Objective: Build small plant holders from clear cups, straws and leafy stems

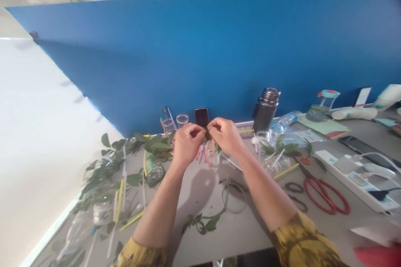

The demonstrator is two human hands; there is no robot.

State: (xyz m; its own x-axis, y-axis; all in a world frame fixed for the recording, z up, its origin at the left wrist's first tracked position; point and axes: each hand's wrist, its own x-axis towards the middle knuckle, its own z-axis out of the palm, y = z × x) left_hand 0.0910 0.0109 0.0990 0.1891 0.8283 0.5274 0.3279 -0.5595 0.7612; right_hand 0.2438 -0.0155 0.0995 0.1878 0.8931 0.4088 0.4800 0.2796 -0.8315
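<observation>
Pinched a small green bit (207, 133) with left hand (188, 144) and right hand (226, 135), by a clear cup (214, 158) and bright straws (207, 155). Likely called for slow, gentle work next.

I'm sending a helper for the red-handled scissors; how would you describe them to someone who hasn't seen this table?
Find the blue partition, then the white power strip on the table below it, toward the right. The scissors lie just left of that strip. Their big red handles set them apart from the black loops beside them.
</observation>
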